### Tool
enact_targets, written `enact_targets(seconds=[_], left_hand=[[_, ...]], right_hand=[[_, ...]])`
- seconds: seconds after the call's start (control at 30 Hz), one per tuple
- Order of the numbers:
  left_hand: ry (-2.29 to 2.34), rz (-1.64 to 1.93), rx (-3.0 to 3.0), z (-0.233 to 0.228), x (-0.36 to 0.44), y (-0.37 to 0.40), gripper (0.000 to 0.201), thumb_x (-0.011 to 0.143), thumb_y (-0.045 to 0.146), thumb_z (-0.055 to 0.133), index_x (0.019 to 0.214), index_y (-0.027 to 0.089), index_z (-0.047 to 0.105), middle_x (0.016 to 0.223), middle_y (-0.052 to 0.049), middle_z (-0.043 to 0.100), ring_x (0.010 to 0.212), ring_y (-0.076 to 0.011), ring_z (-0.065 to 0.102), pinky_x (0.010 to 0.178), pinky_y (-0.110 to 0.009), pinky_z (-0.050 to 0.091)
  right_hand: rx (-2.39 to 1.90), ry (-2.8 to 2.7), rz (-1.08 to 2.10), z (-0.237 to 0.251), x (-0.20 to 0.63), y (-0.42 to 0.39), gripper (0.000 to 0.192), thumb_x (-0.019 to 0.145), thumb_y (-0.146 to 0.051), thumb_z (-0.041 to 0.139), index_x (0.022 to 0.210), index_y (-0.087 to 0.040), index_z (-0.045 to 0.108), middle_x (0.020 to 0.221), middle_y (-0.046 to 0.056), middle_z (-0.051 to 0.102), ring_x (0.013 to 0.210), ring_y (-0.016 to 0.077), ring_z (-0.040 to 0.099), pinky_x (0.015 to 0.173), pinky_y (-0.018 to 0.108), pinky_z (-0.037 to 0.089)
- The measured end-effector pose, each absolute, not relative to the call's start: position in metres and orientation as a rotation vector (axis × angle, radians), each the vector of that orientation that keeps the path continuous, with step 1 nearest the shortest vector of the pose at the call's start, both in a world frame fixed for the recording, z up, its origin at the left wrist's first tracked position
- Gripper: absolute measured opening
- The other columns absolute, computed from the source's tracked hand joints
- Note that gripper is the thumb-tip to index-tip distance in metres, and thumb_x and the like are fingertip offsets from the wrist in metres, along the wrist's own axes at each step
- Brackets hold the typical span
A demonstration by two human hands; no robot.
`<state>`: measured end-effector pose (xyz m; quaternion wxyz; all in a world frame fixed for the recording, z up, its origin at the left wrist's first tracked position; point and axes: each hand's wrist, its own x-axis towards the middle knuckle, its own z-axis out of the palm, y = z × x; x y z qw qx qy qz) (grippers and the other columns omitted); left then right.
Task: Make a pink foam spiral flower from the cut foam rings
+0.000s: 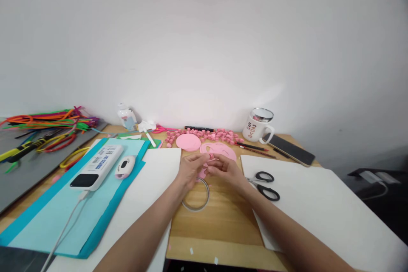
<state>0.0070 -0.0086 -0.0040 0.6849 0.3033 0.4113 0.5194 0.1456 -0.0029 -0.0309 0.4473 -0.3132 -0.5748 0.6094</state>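
My left hand (192,168) and my right hand (225,167) meet over the middle of the wooden table, fingertips pinched together. Between them they hold a small rolled pink paper piece (211,157). Its exact shape is partly covered by the fingers. Pink paper with cut-outs (228,150) lies just beyond the hands, and a round pink paper disc (188,142) is to its left. A roll of tape (208,197) rests flat below my left hand. Many small pink paper rosettes (219,135) are heaped behind the discs.
Black-handled scissors (267,187) lie on a white sheet (318,204) at right. A white mug (254,129) and a phone (290,148) stand and lie behind. On the left are a white device (98,165) with a cable, blue folders (66,216) and colourful pipe cleaners (54,119).
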Motion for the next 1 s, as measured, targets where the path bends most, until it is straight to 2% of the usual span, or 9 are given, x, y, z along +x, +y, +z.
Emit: enact_targets(seconds=[0.07,0.17,0.27,0.5,0.83,1.0], left_hand=[[0.935,1.159,0.687,-0.003,0.01,-0.011,0.03,0.047,0.032,0.079,0.066,0.01,0.069,0.048,-0.001,0.059,0.041,-0.0087,0.051,0.041,-0.021,0.04],[0.98,1.174,0.757,-0.004,0.011,-0.012,0.033,0.048,0.034,0.078,0.07,0.011,0.07,0.055,-0.003,0.063,0.045,-0.0104,0.054,0.044,-0.022,0.042],[1.027,1.214,0.833,-0.008,0.008,-0.009,0.035,0.049,0.036,0.077,0.073,0.011,0.07,0.048,0.0,0.059,0.04,-0.0073,0.048,0.04,-0.02,0.038],[1.117,1.261,0.927,-0.01,0.006,-0.006,0.032,0.051,0.034,0.076,0.075,0.014,0.071,0.054,-0.001,0.063,0.042,-0.0069,0.047,0.038,-0.017,0.033],[1.2,1.364,1.067,0.0,0.009,-0.009,0.018,0.054,0.025,0.073,0.068,0.015,0.072,0.066,-0.004,0.069,0.061,-0.0139,0.06,0.054,-0.021,0.044],[1.224,1.374,1.027,-0.002,0.008,-0.008,0.019,0.054,0.026,0.073,0.068,0.014,0.071,0.059,-0.003,0.068,0.054,-0.0131,0.059,0.047,-0.02,0.043]], right_hand=[[-0.792,-1.427,1.512,-0.029,0.145,-0.004,0.035,0.065,-0.035,0.068,0.093,-0.018,0.057,0.075,0.002,0.067,0.069,0.0163,0.064,0.068,0.032,0.051],[-0.842,-1.407,1.466,-0.028,0.146,-0.004,0.035,0.062,-0.036,0.07,0.089,-0.017,0.059,0.068,0.001,0.066,0.063,0.0155,0.063,0.063,0.03,0.051],[-0.858,-1.384,1.411,-0.027,0.148,-0.003,0.037,0.06,-0.035,0.071,0.09,-0.017,0.059,0.065,0.0,0.065,0.058,0.0139,0.061,0.061,0.029,0.05],[-0.907,-1.44,1.279,-0.03,0.149,-0.002,0.034,0.064,-0.038,0.068,0.089,-0.017,0.057,0.068,0.003,0.064,0.062,0.0142,0.06,0.061,0.029,0.051],[-0.98,-1.395,1.092,-0.032,0.151,-0.001,0.03,0.066,-0.036,0.065,0.087,-0.017,0.056,0.069,0.003,0.062,0.061,0.0141,0.059,0.06,0.03,0.052],[-0.996,-1.44,1.084,-0.034,0.152,0.001,0.031,0.065,-0.037,0.065,0.086,-0.017,0.055,0.067,0.002,0.061,0.059,0.0135,0.059,0.057,0.028,0.053]])
